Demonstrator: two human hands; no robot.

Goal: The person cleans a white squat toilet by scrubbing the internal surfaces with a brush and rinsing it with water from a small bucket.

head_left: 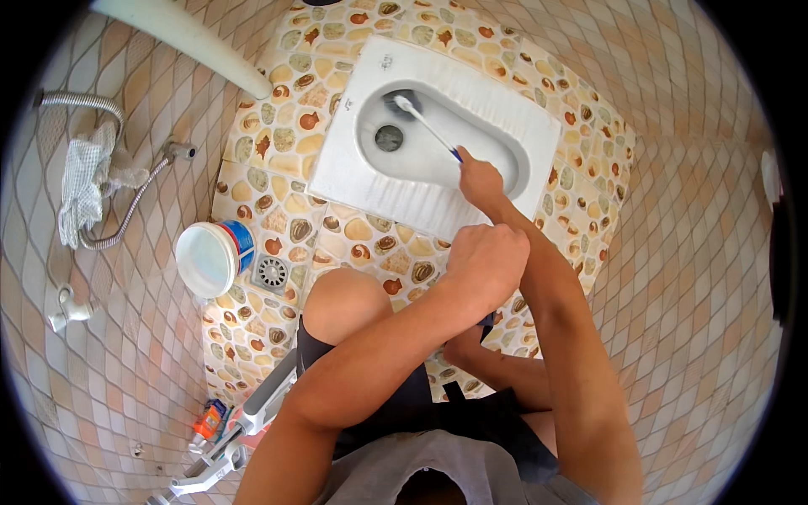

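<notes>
A white squat toilet (341,172) is set in the floor ahead of me. My right hand (481,183) is closed around the blue end of a toilet brush (431,128) with a thin white handle. The brush runs to the far left end of the bowl, where its head rests against a dark patch beside the round drain hole (389,138). Nearer to me, my left hand (488,263) is curled into a fist by my right forearm. Its fingers are turned away, so whatever they may hold is hidden.
A white bucket (206,259) with a blue and red label stands left, beside a floor drain (271,273). A pale pipe (194,46) meets the floor at far left. Hoses and a cloth (86,181) hang on the left wall. Bottles (207,425) and a grey-handled tool (261,404) sit lower left.
</notes>
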